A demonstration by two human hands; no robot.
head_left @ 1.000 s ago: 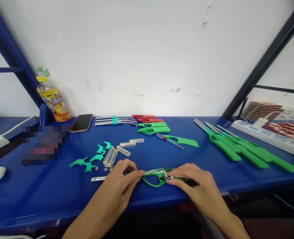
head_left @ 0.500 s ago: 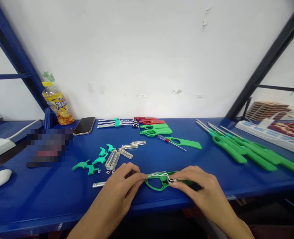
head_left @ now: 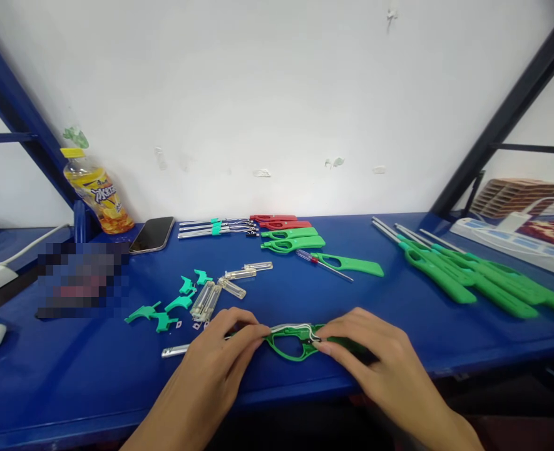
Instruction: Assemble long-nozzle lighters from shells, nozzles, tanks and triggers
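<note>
A green lighter half-shell lies in front of me near the table's edge, its inner side up and its trigger loop nearest me. My left hand is closed in a pinch at its narrow neck. From under that hand a silvery metal tube sticks out to the left. White wires run along the top of the shell and bend down to the right. My right hand pinches their end between thumb and forefinger over the handle, hiding much of it.
Teal triggers and clear fuel tanks lie left of centre. Behind are metal tubes, red shells, green shells and a screwdriver. Green lighters lie right; a phone and bottle stand left.
The view has shifted slightly. My right fingertips have moved a little closer to the trigger loop with the wire end, and the small white end piece seen between them is now covered.
</note>
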